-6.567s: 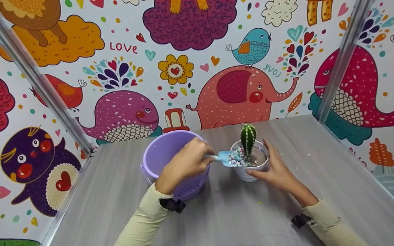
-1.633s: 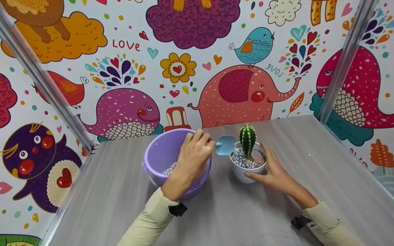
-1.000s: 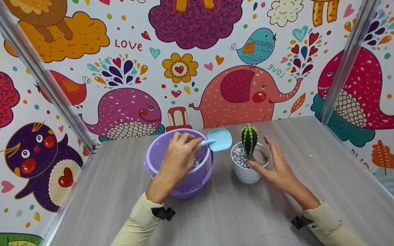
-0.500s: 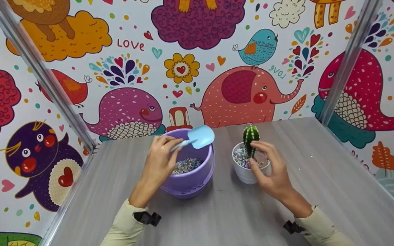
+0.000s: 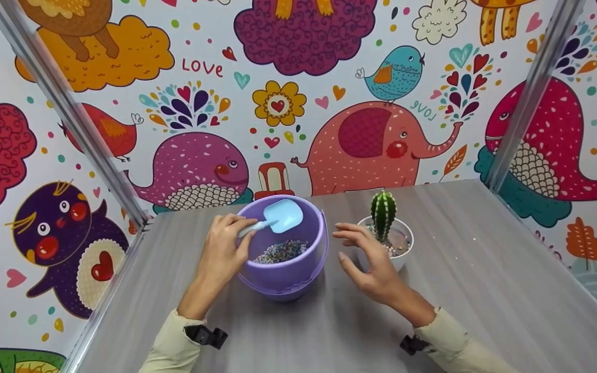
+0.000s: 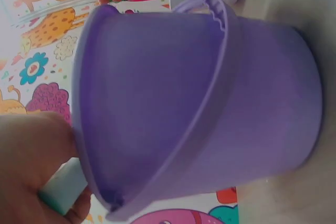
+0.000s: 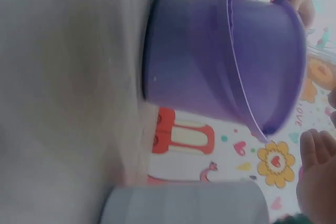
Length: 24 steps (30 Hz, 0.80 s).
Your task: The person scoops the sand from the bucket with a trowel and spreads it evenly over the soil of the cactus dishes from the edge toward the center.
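My left hand (image 5: 223,254) pinches the handle of a light blue toy shovel (image 5: 284,215), held over the mouth of a purple bucket (image 5: 283,282). Nothing shows on the shovel's blade. Small multicoloured pebbles (image 5: 283,251) lie in the bucket's bottom. Between bucket and pot, my right hand (image 5: 373,269) hovers with fingers spread and holds nothing. Just behind it stands a white pot (image 5: 404,251) with a green cactus (image 5: 383,215); the hand hides part of the pot and its pebbles. In the left wrist view, the bucket (image 6: 157,93) hides the shovel's blade.
The grey wood-grain table (image 5: 485,290) carries a few tiny loose bits to the right of the pot. A wall with cartoon animals (image 5: 366,150) closes off the back, and metal posts (image 5: 529,98) stand at the corners. The bucket's handle (image 7: 233,61) hangs down its side.
My left hand has drawn the shovel left from the pot to over the bucket. My right hand has let go of the pot and moved left towards the bucket. Pebbles were added to the pot earlier.
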{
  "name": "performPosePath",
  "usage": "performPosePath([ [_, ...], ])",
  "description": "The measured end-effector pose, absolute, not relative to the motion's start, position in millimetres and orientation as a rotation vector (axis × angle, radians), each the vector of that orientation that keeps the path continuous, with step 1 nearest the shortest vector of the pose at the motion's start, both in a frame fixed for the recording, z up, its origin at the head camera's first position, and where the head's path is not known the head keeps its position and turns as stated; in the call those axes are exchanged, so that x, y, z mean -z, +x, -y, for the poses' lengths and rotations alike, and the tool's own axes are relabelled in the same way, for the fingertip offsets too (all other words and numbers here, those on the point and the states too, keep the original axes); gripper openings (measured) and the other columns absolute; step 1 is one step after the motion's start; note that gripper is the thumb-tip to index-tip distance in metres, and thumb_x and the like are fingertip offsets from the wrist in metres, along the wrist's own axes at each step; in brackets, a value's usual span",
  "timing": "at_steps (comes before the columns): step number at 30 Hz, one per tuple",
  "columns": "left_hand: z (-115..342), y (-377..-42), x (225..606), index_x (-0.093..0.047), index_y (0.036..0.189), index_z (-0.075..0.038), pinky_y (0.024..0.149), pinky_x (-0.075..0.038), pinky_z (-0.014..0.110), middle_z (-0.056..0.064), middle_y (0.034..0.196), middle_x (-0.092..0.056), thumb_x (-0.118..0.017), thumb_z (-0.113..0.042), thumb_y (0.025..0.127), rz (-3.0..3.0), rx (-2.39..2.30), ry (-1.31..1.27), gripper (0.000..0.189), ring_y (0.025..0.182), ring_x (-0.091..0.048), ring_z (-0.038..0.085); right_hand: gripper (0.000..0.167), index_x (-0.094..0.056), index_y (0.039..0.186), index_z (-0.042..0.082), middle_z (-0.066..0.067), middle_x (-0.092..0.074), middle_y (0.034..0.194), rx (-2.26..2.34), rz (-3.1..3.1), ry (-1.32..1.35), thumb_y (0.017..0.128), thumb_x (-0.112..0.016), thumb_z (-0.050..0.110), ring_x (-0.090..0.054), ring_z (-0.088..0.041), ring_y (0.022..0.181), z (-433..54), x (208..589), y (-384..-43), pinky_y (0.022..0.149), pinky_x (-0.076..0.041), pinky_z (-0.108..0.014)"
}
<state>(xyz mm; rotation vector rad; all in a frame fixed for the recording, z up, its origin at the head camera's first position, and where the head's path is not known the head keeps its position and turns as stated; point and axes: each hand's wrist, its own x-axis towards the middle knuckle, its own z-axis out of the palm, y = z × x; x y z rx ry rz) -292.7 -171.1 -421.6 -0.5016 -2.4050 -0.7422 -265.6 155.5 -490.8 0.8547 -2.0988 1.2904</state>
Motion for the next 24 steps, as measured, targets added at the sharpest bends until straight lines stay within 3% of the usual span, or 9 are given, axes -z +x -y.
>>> performPosePath([
  [7,175.7,-299.6,422.6,-0.082,0.119,-0.004,0.093,-0.055,0.048,0.015,0.112,-0.077,-0.08,-0.006,0.096,2.464,0.748,-0.453,0.023,0.106,-0.063,0.031,0.061,-0.049,0.16,0.007,-0.014,-0.043,0.17,-1.447,2.148,0.847,0.105,-0.071,0.017,-0.046,-0.03,0.156,-129.3,502.0,-278.8,0.12,-0.049,-0.048],
  [13,176.4,-302.3,419.4,-0.083,0.117,-0.005,0.099,-0.05,0.053,0.015,0.115,-0.079,-0.082,-0.008,0.094,2.557,0.733,-0.411,0.023,0.11,-0.064,0.033,0.063,-0.041,0.163,0.0,-0.021,-0.039,0.169,-1.611,2.083,0.811,0.108,-0.066,0.016,-0.047,-0.037,0.154,-110.7,503.6,-285.4,0.122,-0.045,-0.051],
  [20,171.7,-303.4,410.9,-0.084,0.115,-0.007,0.102,-0.044,0.053,0.012,0.115,-0.079,-0.081,-0.01,0.095,2.702,0.708,-0.34,0.02,0.116,-0.063,0.034,0.062,-0.047,0.161,0.007,-0.015,-0.044,0.168,-1.589,2.098,0.622,0.106,-0.069,0.025,-0.049,-0.033,0.152,-96.3,499.4,-293.7,0.126,-0.04,-0.057],
  [24,168.4,-305.0,405.7,-0.085,0.11,-0.005,0.098,-0.043,0.052,0.012,0.11,-0.08,-0.082,-0.007,0.093,2.764,0.638,-0.347,0.017,0.113,-0.064,0.036,0.07,-0.04,0.166,0.011,-0.016,-0.037,0.173,-1.653,2.138,0.564,0.105,-0.071,0.026,-0.047,-0.038,0.154,-93.0,495.5,-300.1,0.127,-0.037,-0.058],
])
